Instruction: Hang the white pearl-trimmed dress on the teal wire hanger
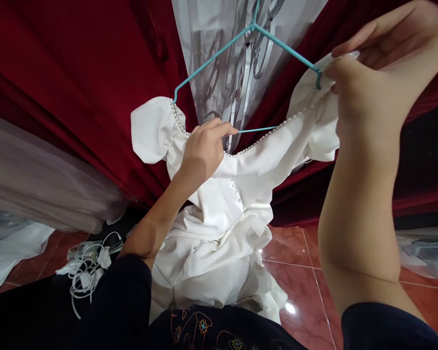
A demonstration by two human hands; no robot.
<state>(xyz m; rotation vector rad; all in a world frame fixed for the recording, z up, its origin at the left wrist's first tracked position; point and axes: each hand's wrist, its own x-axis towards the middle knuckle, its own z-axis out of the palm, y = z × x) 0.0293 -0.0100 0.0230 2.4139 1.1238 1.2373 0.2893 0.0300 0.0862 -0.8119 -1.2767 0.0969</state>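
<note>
A white dress (222, 199) with puffed sleeves and a pearl-beaded neckline hangs on a light blue clothes hanger (215, 57). The left end of the hanger is inside the dress's left shoulder, by the pearls. My left hand (206, 146) is closed at the neckline, around the hanger's lower bar; its fingertips are partly hidden. At upper right, my right hand (379, 63) pinches the dress's right shoulder beside the hanger's end. Loose folds of the skirt fall toward my lap.
Dark red curtains (95, 73) hang on both sides of a white ornate metal frame (246, 82). White cables (87, 279) lie coiled on a black surface at lower left. Reddish floor tiles (295, 282) show at lower right, and pale sheer fabric (40, 170) hangs at left.
</note>
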